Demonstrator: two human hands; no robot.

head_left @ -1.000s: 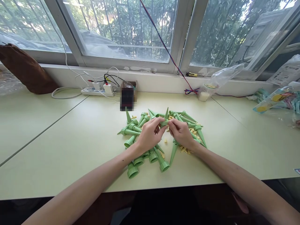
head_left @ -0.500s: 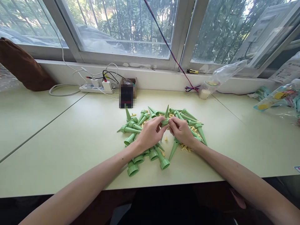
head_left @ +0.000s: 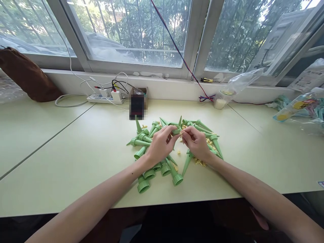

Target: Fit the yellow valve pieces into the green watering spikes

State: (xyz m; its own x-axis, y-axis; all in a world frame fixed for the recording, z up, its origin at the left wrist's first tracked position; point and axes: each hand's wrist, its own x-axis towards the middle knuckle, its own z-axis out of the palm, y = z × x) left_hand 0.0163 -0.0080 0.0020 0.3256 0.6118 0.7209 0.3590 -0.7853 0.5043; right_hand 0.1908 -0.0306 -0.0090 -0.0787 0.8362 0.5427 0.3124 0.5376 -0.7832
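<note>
My left hand (head_left: 162, 143) is closed around the wide collar of a green plastic watering spike (head_left: 176, 131), whose round opening tilts up. Just to its right, my right hand (head_left: 196, 143) pinches a small yellow plastic valve (head_left: 181, 134) between thumb and forefinger, right by the collar. I cannot tell whether the valve touches the spike. Other green spikes (head_left: 143, 185) lie heaped around both hands, some partly under my left forearm. Small yellow valves (head_left: 199, 162) are scattered below my right wrist, and a loose yellow valve (head_left: 178, 152) lies between the hands.
A pale table (head_left: 76, 152) runs along the window. At its back are a power strip (head_left: 105, 100) with cables, a small box (head_left: 143, 92), a bundled red-blue wire (head_left: 206, 98) and a plastic bag (head_left: 225, 98). Brown cloth-like bundle (head_left: 27, 76) at left; plastic packets (head_left: 296, 106) at right.
The spike in my left hand has tipped, so its collar opening shows more. The fingers of my right hand have shifted, and the yellow valve now shows at their tips.
</note>
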